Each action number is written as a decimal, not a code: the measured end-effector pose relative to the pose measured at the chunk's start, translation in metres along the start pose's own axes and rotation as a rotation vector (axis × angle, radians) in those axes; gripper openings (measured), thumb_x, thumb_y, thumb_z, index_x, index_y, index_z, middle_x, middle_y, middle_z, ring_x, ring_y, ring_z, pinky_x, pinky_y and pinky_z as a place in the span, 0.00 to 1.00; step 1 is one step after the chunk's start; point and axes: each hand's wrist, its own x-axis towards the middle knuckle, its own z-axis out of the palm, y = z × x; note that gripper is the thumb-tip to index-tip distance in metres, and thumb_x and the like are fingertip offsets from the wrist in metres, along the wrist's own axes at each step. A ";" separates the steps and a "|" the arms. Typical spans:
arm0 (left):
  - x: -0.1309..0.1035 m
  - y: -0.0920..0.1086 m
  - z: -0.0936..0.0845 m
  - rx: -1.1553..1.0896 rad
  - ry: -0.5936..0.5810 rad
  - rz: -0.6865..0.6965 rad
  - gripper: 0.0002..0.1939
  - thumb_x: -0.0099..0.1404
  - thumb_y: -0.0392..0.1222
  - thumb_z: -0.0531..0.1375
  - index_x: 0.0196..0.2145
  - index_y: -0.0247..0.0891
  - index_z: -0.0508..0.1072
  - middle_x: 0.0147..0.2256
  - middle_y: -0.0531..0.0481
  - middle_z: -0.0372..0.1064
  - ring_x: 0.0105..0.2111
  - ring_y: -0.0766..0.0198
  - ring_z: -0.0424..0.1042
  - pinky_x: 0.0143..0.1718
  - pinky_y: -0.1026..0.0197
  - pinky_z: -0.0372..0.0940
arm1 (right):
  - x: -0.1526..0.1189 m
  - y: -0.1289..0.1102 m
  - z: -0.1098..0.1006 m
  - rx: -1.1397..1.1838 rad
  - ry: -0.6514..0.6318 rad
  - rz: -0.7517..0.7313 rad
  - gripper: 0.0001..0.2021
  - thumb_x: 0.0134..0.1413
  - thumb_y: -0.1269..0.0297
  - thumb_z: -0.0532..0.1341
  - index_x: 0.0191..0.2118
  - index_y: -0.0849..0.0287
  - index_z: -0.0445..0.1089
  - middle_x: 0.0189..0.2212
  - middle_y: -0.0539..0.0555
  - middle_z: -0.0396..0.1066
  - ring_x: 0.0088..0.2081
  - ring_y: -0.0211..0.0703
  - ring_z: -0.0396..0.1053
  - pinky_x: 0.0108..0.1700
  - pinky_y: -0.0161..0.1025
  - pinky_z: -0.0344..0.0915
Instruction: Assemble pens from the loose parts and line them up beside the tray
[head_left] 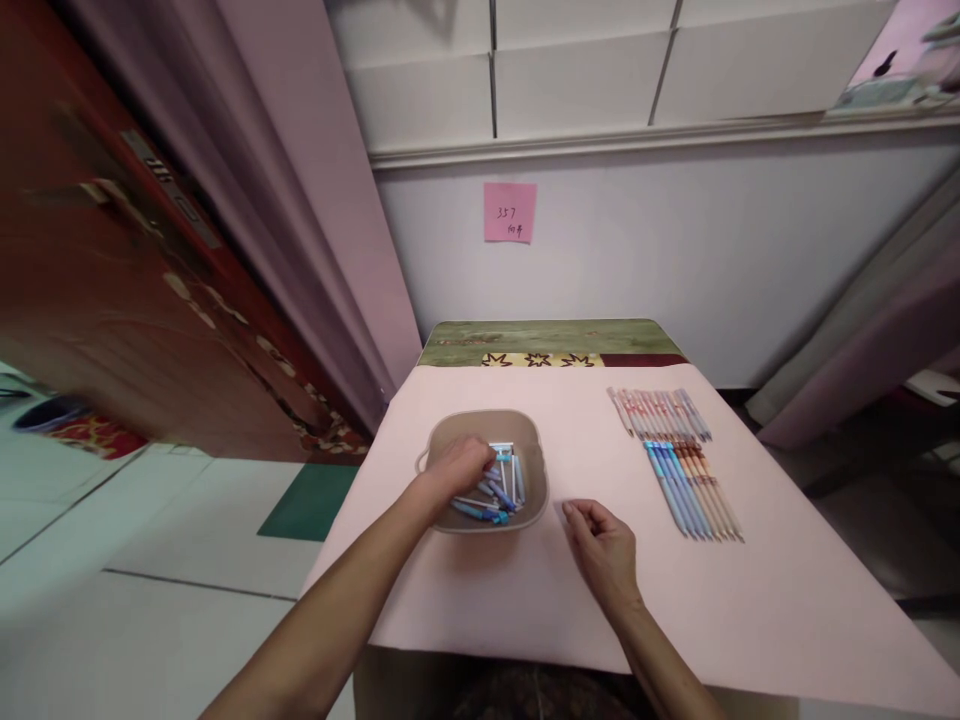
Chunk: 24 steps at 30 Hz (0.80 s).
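Observation:
A beige plastic basin point(541, 500) with a loop handle stands on the pink-covered table, holding several loose blue and white pens point(495, 490). My left hand point(461, 465) reaches into it from the left with curled fingers among the pens; the fingertips are partly hidden, so what they grip cannot be made out. To the right of the basin, my right hand point(606, 550) hovers or rests near the pink cover, its fingers curled in and nothing visible in them.
On the table's right side lie two neat rows: reddish and pale pens point(660, 413) behind, blue and brown pens point(696, 490) in front. A pink note point(510, 212) sticks to the wall behind the table. A reddish-brown door point(150, 300) stands at left.

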 end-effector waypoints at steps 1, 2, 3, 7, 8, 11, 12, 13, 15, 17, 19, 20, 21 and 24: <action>-0.001 0.001 0.000 0.014 0.012 0.017 0.08 0.53 0.33 0.56 0.27 0.36 0.75 0.33 0.41 0.73 0.37 0.54 0.70 0.41 0.57 0.59 | 0.000 0.000 0.000 0.002 -0.001 -0.002 0.18 0.48 0.49 0.63 0.31 0.62 0.75 0.18 0.49 0.66 0.20 0.37 0.59 0.22 0.32 0.57; -0.003 0.001 -0.001 0.030 0.026 0.039 0.08 0.53 0.32 0.55 0.27 0.37 0.75 0.33 0.41 0.73 0.37 0.54 0.70 0.41 0.57 0.59 | 0.000 0.000 0.000 0.004 -0.005 -0.005 0.18 0.48 0.49 0.62 0.31 0.62 0.75 0.18 0.49 0.66 0.20 0.37 0.59 0.22 0.32 0.58; -0.005 0.002 -0.001 0.044 0.039 0.057 0.08 0.54 0.32 0.55 0.28 0.37 0.75 0.33 0.41 0.73 0.37 0.54 0.70 0.40 0.57 0.59 | 0.000 -0.001 0.000 0.007 -0.007 -0.008 0.18 0.49 0.49 0.62 0.31 0.62 0.75 0.18 0.49 0.66 0.20 0.37 0.59 0.22 0.32 0.58; -0.009 0.006 -0.003 0.075 0.075 0.106 0.07 0.54 0.32 0.56 0.28 0.37 0.74 0.33 0.41 0.73 0.37 0.54 0.70 0.40 0.57 0.60 | 0.000 0.000 0.000 0.030 -0.005 -0.013 0.18 0.49 0.49 0.62 0.30 0.61 0.75 0.17 0.49 0.66 0.20 0.37 0.59 0.22 0.32 0.57; -0.009 0.007 -0.004 0.080 0.084 0.114 0.07 0.54 0.31 0.56 0.28 0.37 0.73 0.33 0.41 0.73 0.37 0.54 0.70 0.40 0.57 0.60 | 0.000 0.000 0.000 0.037 -0.006 -0.010 0.17 0.49 0.50 0.62 0.30 0.61 0.75 0.17 0.48 0.66 0.20 0.37 0.59 0.22 0.32 0.57; -0.015 0.008 -0.011 0.087 0.126 0.121 0.07 0.56 0.31 0.55 0.29 0.37 0.73 0.33 0.41 0.72 0.38 0.54 0.70 0.42 0.56 0.59 | -0.001 0.000 -0.001 0.058 -0.012 0.003 0.16 0.49 0.50 0.63 0.30 0.61 0.74 0.17 0.48 0.65 0.20 0.36 0.59 0.23 0.32 0.58; -0.019 0.008 -0.014 0.085 0.153 0.112 0.07 0.57 0.31 0.55 0.31 0.37 0.72 0.34 0.41 0.72 0.38 0.54 0.70 0.43 0.55 0.59 | -0.001 -0.001 -0.002 0.067 -0.017 0.012 0.16 0.49 0.51 0.63 0.31 0.62 0.74 0.17 0.48 0.65 0.20 0.36 0.59 0.22 0.32 0.57; -0.025 0.009 -0.017 0.079 0.188 0.098 0.08 0.58 0.31 0.54 0.33 0.37 0.72 0.34 0.41 0.72 0.39 0.54 0.69 0.44 0.55 0.59 | -0.001 -0.002 -0.003 0.076 -0.018 0.021 0.16 0.49 0.51 0.63 0.31 0.62 0.74 0.17 0.48 0.64 0.20 0.36 0.58 0.22 0.32 0.57; -0.042 0.012 -0.021 0.022 0.326 0.037 0.09 0.62 0.33 0.52 0.37 0.37 0.70 0.33 0.43 0.72 0.38 0.54 0.69 0.44 0.53 0.59 | -0.001 -0.008 -0.005 0.075 -0.004 0.015 0.16 0.51 0.51 0.62 0.32 0.62 0.74 0.17 0.48 0.65 0.19 0.36 0.59 0.21 0.32 0.57; -0.063 0.019 -0.022 -0.131 0.478 -0.013 0.09 0.64 0.36 0.51 0.40 0.38 0.70 0.36 0.45 0.72 0.37 0.56 0.70 0.43 0.54 0.61 | -0.002 -0.020 -0.006 0.038 0.019 -0.069 0.15 0.53 0.53 0.61 0.33 0.62 0.74 0.20 0.50 0.68 0.20 0.37 0.61 0.22 0.32 0.60; -0.082 0.031 -0.018 -0.398 0.542 -0.022 0.10 0.64 0.37 0.52 0.41 0.40 0.71 0.39 0.47 0.73 0.38 0.60 0.71 0.41 0.58 0.64 | -0.003 -0.037 -0.003 -0.038 -0.003 -0.248 0.12 0.54 0.57 0.60 0.37 0.60 0.75 0.26 0.53 0.72 0.24 0.38 0.66 0.27 0.34 0.65; -0.089 0.037 -0.016 -0.544 0.533 -0.026 0.09 0.64 0.38 0.53 0.40 0.40 0.72 0.38 0.48 0.73 0.37 0.61 0.71 0.39 0.60 0.65 | -0.004 -0.046 0.000 -0.091 -0.048 -0.355 0.11 0.55 0.59 0.60 0.40 0.59 0.75 0.30 0.54 0.73 0.26 0.39 0.67 0.30 0.35 0.67; -0.095 0.044 -0.013 -0.670 0.506 -0.032 0.09 0.63 0.38 0.55 0.39 0.40 0.73 0.37 0.49 0.74 0.36 0.62 0.72 0.37 0.61 0.66 | -0.006 -0.054 0.003 -0.142 -0.100 -0.456 0.12 0.56 0.62 0.60 0.44 0.58 0.74 0.34 0.55 0.74 0.29 0.40 0.69 0.33 0.36 0.68; -0.105 0.062 -0.006 -0.928 0.404 -0.034 0.07 0.60 0.38 0.59 0.37 0.39 0.75 0.36 0.48 0.75 0.37 0.61 0.73 0.39 0.60 0.67 | -0.012 -0.069 0.016 -0.282 -0.203 -0.692 0.16 0.54 0.64 0.61 0.50 0.54 0.71 0.44 0.58 0.72 0.42 0.45 0.71 0.43 0.41 0.69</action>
